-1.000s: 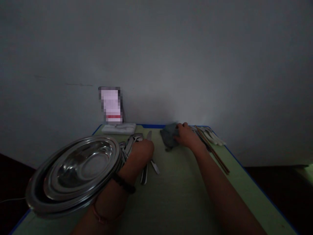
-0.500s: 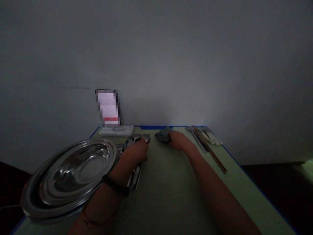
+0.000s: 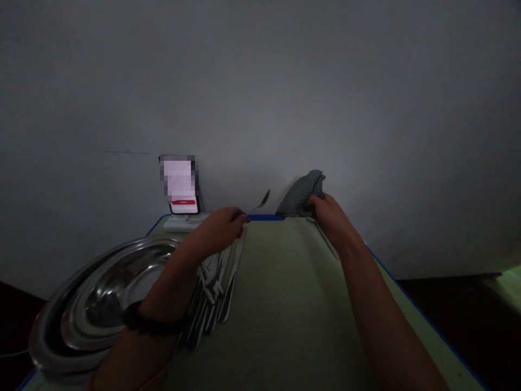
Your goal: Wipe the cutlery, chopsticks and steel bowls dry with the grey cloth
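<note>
My left hand (image 3: pixel 220 229) is closed on a metal spoon (image 3: pixel 264 199), raised above the far part of the table with its bowl pointing to the right. Below that hand lies a pile of metal cutlery (image 3: pixel 211 290), including forks and handles, partly covered by my forearm. A table knife (image 3: pixel 233 288) rests along the pile's right side. My right hand (image 3: pixel 331 218) grips a folded grey cloth (image 3: pixel 299 196), lifted near the table's back edge, apart from the spoon. Beneath the right hand shows a slim metal utensil (image 3: pixel 326 239).
Nested stainless steel basins (image 3: pixel 87 263) stand on the left of the pale green table (image 3: pixel 277 293), partly behind my left forearm. A phone (image 3: pixel 183 187) leans upright on a white stand (image 3: pixel 175 224) at the back left. A grey wall (image 3: pixel 260 98) rises behind the table.
My left hand has lifted the spoon up off the cutlery pile. My right hand has raised the cloth and moved right, now covering the chopsticks and most utensils there.
</note>
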### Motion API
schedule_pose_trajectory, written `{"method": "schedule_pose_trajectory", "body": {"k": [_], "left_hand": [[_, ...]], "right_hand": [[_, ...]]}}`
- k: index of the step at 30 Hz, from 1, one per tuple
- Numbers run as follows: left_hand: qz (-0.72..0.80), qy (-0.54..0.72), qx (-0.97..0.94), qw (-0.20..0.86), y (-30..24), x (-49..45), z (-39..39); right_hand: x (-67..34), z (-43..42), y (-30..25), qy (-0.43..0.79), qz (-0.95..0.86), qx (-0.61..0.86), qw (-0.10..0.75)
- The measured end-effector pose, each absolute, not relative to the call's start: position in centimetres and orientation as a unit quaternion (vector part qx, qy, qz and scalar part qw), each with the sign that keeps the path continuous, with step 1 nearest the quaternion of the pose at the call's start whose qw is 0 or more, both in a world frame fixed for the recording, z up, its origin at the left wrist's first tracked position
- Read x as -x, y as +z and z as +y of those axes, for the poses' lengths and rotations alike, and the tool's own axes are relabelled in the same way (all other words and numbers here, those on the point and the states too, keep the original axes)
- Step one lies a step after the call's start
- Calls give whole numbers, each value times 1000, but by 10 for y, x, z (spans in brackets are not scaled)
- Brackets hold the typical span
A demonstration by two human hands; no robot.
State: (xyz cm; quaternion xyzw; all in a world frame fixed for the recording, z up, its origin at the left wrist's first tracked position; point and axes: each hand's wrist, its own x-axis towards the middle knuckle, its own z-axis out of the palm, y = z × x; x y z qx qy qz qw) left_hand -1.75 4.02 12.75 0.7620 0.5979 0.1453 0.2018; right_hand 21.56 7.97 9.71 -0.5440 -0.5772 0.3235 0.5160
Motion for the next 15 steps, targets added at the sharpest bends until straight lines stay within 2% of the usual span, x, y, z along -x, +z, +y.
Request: {"method": "schedule_pose_trajectory", "body": {"k": [2,5,10,15], "left_hand": [[591,184,-758,204,130,15,41],[586,222,-737,254,132,12,37],[557,220,-723,343,135,8,29],[545,210,-752,305,137,4,26]], "right_hand": [[-213,76,101,342,-580,509,536],[-207,71,105,335,-620,493,509],[-193,67,101,392,-659,417,489],[-177,65,98,465,-607,343,547]]}}
